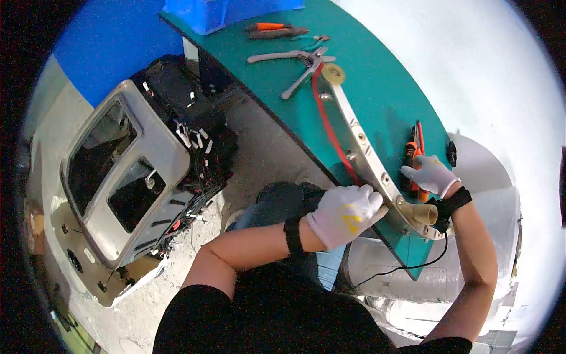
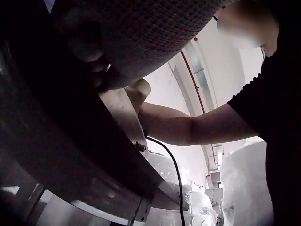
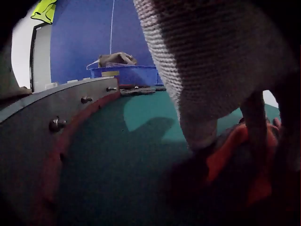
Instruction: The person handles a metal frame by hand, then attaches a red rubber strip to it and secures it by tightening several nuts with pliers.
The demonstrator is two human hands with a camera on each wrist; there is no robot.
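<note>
A long curved metal bar (image 1: pixel 367 154) with bolts lies along the green table, a red strip (image 1: pixel 331 134) down its left side. The gloved left hand (image 1: pixel 346 216) grips the bar's near part, fingers curled at its edge; in the left wrist view the glove (image 2: pixel 141 37) is dark and its fingertips are hidden. To the right of the bar, the gloved right hand (image 1: pixel 431 176) is over orange-handled pliers (image 1: pixel 410 154). In the right wrist view that hand's fingers (image 3: pixel 200 134) come down on either side of the orange handles (image 3: pixel 225 153).
Farther along the green table (image 1: pixel 383 65) lie grey cutters (image 1: pixel 277 56), small teal pliers (image 1: pixel 311 39), orange-handled pliers (image 1: pixel 268 26) and a blue bin (image 1: pixel 203 15). A cream roller (image 1: pixel 334 74) sits at the bar's far end, another (image 1: pixel 424 213) near it. A grey panel with wiring (image 1: pixel 162 133) stands left.
</note>
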